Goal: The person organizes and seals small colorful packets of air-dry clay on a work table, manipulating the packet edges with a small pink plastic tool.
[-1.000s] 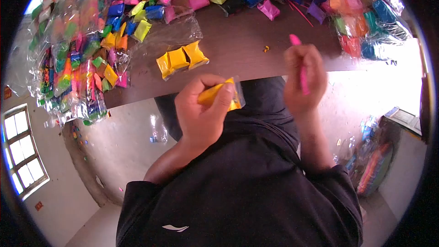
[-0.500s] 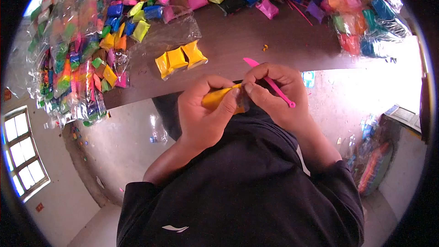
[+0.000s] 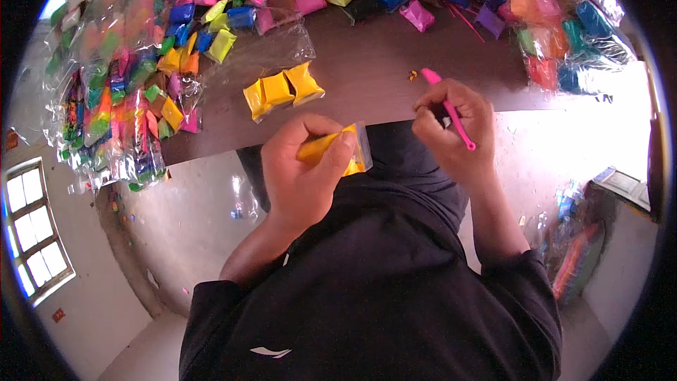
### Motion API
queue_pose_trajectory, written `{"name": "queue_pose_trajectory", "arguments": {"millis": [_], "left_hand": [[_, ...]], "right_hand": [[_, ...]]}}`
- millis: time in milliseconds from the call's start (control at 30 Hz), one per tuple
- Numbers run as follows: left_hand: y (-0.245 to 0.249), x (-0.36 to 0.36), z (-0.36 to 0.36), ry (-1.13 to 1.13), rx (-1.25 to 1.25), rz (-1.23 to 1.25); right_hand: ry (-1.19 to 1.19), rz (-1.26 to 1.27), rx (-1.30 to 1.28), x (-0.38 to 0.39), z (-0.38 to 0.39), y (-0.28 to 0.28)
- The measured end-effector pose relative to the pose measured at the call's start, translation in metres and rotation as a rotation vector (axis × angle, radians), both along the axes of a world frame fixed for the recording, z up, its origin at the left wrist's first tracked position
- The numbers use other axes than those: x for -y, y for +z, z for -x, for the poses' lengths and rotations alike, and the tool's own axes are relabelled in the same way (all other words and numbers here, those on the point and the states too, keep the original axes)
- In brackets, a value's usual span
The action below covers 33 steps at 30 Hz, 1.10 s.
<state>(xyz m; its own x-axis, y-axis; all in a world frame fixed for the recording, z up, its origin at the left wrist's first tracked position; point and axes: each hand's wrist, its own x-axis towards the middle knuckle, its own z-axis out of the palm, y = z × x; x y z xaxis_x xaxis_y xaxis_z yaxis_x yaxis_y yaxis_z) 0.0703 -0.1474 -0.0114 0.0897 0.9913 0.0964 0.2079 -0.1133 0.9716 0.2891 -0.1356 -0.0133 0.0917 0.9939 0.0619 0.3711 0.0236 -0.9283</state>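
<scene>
My left hand (image 3: 305,166) is closed around a yellow clay packet (image 3: 356,159), with the thumb pressed on its front and the clear wrapper edge sticking out on the right. Apart from it, to the right, my right hand (image 3: 457,127) is closed on a pink plastic clay knife (image 3: 458,123). The blade end points up past the knuckles and the round-holed handle end hangs below. A small whitish bit shows between the fingers of that hand, too small to make out. On the table ahead lie several joined yellow clay packets (image 3: 278,90).
Many coloured clay packets (image 3: 303,0) cover the far side of the brown table (image 3: 367,56). Clear bags of packets (image 3: 120,77) pile up on the left, more bags (image 3: 557,42) on the right. Small yellow crumbs (image 3: 412,75) lie near the right hand.
My hands have come apart. The right hand with the pink knife has moved right and away from the yellow packet, which stays in my left hand.
</scene>
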Motion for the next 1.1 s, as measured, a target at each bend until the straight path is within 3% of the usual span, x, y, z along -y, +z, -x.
{"name": "queue_pose_trajectory", "arguments": {"millis": [167,233,300,367,433,567,633,700,733,967,1033,1100], "left_hand": [[0.002,0.000,-0.009,-0.049,0.118,0.077],[0.003,-0.001,-0.012,-0.064,0.193,0.092],[-0.004,-0.002,-0.011,-0.036,0.254,0.120],[-0.006,-0.003,-0.010,-0.005,0.314,0.149],[-0.002,-0.003,-0.006,0.003,0.373,0.242],[-0.007,-0.005,-0.013,0.004,0.426,0.140],[0.003,-0.007,-0.012,-0.074,0.722,0.427],[0.000,-0.005,-0.016,-0.065,0.746,0.432],[-0.003,-0.004,-0.017,-0.060,0.769,0.443],[-0.006,-0.007,-0.011,-0.024,0.746,0.443],[-0.005,-0.006,-0.010,0.002,0.458,0.228],[-0.006,-0.006,-0.010,-0.056,0.406,0.166]], "right_hand": [[0.181,0.291,-0.145,0.009,0.017,0.002],[0.201,-0.027,-0.399,0.013,0.033,-0.006],[0.307,0.057,-0.435,0.014,0.024,-0.006],[0.245,0.372,-0.550,0.014,0.020,-0.003],[0.230,0.382,-0.527,0.013,0.018,0.003],[0.297,0.253,-0.358,0.020,0.025,-0.009],[0.219,0.229,-0.456,0.019,0.029,-0.007],[0.094,0.277,-0.359,0.014,0.021,-0.008],[0.113,0.264,-0.473,0.015,0.021,-0.010],[0.110,0.280,-0.298,0.022,0.013,-0.022],[0.111,0.039,-0.530,0.017,0.013,-0.023],[0.063,-0.021,-0.513,0.013,0.022,-0.009]]}}
